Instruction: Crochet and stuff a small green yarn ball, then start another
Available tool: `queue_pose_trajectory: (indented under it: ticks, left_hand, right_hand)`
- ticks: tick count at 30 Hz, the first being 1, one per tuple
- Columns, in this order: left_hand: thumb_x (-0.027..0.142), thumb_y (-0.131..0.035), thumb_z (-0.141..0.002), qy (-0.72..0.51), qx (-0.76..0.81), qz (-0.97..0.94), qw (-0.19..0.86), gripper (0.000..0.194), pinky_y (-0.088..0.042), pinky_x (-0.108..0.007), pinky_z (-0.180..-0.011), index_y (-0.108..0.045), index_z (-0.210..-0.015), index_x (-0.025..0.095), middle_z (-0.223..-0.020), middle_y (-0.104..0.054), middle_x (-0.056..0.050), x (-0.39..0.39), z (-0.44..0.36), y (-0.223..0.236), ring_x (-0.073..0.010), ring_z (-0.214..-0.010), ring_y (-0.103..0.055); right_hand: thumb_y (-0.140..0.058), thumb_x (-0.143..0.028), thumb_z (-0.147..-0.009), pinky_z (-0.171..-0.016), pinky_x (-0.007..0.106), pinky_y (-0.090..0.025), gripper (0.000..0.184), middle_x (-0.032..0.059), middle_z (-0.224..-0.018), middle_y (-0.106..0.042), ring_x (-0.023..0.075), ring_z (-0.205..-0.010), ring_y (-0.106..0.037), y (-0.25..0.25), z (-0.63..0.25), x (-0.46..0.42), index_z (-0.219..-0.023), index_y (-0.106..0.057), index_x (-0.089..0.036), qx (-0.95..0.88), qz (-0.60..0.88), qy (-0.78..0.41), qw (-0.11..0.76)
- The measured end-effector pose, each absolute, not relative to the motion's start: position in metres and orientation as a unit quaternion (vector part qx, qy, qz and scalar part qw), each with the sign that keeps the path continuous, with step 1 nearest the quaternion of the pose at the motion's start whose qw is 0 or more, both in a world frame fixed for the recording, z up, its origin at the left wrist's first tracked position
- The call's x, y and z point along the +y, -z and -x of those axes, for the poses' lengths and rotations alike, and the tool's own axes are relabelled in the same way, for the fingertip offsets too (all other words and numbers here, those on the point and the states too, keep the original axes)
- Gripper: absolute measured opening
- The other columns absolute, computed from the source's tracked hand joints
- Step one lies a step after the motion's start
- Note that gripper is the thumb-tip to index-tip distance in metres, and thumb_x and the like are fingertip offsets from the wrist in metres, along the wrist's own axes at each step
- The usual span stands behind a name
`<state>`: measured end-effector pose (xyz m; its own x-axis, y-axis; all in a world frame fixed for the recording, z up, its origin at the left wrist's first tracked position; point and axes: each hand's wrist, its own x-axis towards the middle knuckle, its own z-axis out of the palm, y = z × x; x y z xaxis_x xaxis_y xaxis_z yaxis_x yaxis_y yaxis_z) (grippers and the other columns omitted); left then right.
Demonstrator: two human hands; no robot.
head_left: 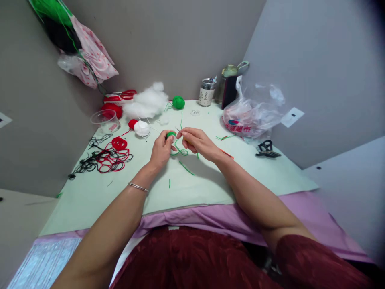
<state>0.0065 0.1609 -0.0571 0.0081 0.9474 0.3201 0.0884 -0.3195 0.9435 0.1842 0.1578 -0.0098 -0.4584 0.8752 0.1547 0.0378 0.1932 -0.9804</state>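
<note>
Near the middle of the table, my left hand [162,148] is closed around a small green crochet piece [171,134], mostly covered by the fingers. My right hand [197,141] pinches a crochet hook [178,130], whose thin metal tip points toward the green piece; a bit of yellow handle shows between the fingers. Green yarn [181,152] hangs in loops below both hands. Further back, a green yarn ball [178,102] sits with a strand running forward from it. Cut green yarn pieces [187,168] lie on the table in front of the hands.
Red and black yarn [112,156] lies tangled at left, near a clear plastic cup [106,121], a white yarn ball [141,129], white stuffing [148,101] and red scissors [128,94]. At right are a tin [206,92], a plastic bag [249,114] and a black hair clip [267,149].
</note>
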Motion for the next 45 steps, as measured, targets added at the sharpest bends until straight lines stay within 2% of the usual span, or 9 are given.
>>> queue_pose_trajectory:
  ticks: [3,7,15,21,27,33,38,41,45]
  left_hand:
    - [0.030,-0.061,-0.094,-0.544,0.445,-0.603,0.377,0.012,-0.053,-0.024,-0.058,-0.065,-0.101,0.021,-0.086,-0.068,0.001,0.160,-0.007,0.056,-0.0113,-0.060,-0.064]
    - [0.026,-0.056,-0.096,-0.529,0.455,-0.617,0.365,0.013,-0.052,-0.025,-0.058,-0.065,-0.104,0.021,-0.083,-0.067,0.002,0.159,-0.008,0.056,-0.0107,-0.057,-0.064]
    - [0.029,-0.053,-0.099,-0.508,0.466,-0.649,0.322,0.018,-0.052,-0.027,-0.061,-0.063,-0.111,0.020,-0.088,-0.067,0.000,0.159,-0.007,0.061,-0.0123,-0.061,-0.066]
    - [0.028,-0.052,-0.101,-0.498,0.476,-0.677,0.259,0.019,-0.052,-0.029,-0.067,-0.063,-0.115,0.021,-0.108,-0.067,-0.005,0.159,-0.006,0.067,-0.0120,-0.065,-0.065]
    - [0.030,-0.049,-0.103,-0.491,0.484,-0.689,0.224,0.020,-0.051,-0.031,-0.069,-0.062,-0.116,0.021,-0.115,-0.065,-0.006,0.159,-0.006,0.068,-0.0115,-0.063,-0.062]
    - [0.033,-0.049,-0.102,-0.491,0.484,-0.683,0.240,0.020,-0.053,-0.030,-0.068,-0.063,-0.111,0.021,-0.109,-0.065,-0.006,0.158,-0.008,0.066,-0.0132,-0.066,-0.061]
    - [0.035,-0.048,-0.100,-0.484,0.473,-0.671,0.301,0.020,-0.054,-0.028,-0.060,-0.062,-0.097,0.021,-0.085,-0.067,-0.002,0.160,-0.008,0.064,-0.0155,-0.062,-0.063]
    - [0.032,-0.049,-0.097,-0.484,0.472,-0.665,0.317,0.017,-0.053,-0.027,-0.057,-0.063,-0.093,0.021,-0.079,-0.067,-0.001,0.163,-0.007,0.064,-0.0159,-0.060,-0.063]
    - [0.023,-0.049,-0.091,-0.501,0.474,-0.659,0.299,0.015,-0.054,-0.028,-0.063,-0.065,-0.090,0.022,-0.076,-0.068,-0.001,0.164,-0.006,0.063,-0.0183,-0.070,-0.065]
  right_hand:
    - [-0.048,-0.023,-0.103,-0.041,0.016,-0.030,0.022,-0.0090,-0.053,-0.051,0.0043,-0.041,-0.039,0.009,-0.184,0.157,-0.092,-0.066,-0.015,-0.674,0.356,-0.542,0.353]
    - [-0.048,-0.014,-0.101,-0.039,0.015,-0.033,0.022,-0.0087,-0.048,-0.054,0.0049,-0.036,-0.046,0.011,-0.181,0.157,-0.086,-0.065,-0.015,-0.666,0.375,-0.547,0.340]
    - [-0.047,-0.010,-0.099,-0.035,0.015,-0.033,0.024,-0.0081,-0.048,-0.054,0.0058,-0.033,-0.049,0.014,-0.180,0.159,-0.083,-0.064,-0.015,-0.618,0.389,-0.602,0.323]
    - [-0.055,-0.019,-0.096,-0.038,0.019,-0.037,0.015,-0.0083,-0.051,-0.048,0.0070,-0.035,-0.041,0.016,-0.182,0.162,-0.085,-0.063,-0.015,-0.556,0.369,-0.686,0.291]
    - [-0.057,-0.019,-0.094,-0.039,0.016,-0.027,0.012,-0.0103,-0.054,-0.037,0.0047,-0.040,-0.028,0.016,-0.181,0.166,-0.082,-0.058,-0.016,-0.514,0.352,-0.730,0.280]
    - [-0.058,-0.023,-0.094,-0.042,0.017,-0.031,0.014,-0.0105,-0.054,-0.039,0.0054,-0.041,-0.031,0.016,-0.174,0.161,-0.081,-0.055,-0.018,-0.529,0.363,-0.698,0.318]
    - [-0.051,-0.022,-0.099,-0.045,0.021,-0.031,0.022,-0.0073,-0.053,-0.049,0.0083,-0.042,-0.044,0.016,-0.166,0.151,-0.077,-0.055,-0.019,-0.583,0.386,-0.617,0.363]
    - [-0.056,-0.020,-0.097,-0.050,0.023,-0.028,0.028,-0.0070,-0.052,-0.049,0.0089,-0.046,-0.041,0.018,-0.161,0.147,-0.069,-0.051,-0.020,-0.619,0.398,-0.564,0.376]
    - [-0.060,-0.014,-0.093,-0.056,0.024,-0.024,0.027,-0.0060,-0.059,-0.047,0.0108,-0.058,-0.033,0.021,-0.157,0.140,-0.068,-0.052,-0.020,-0.644,0.400,-0.517,0.398]
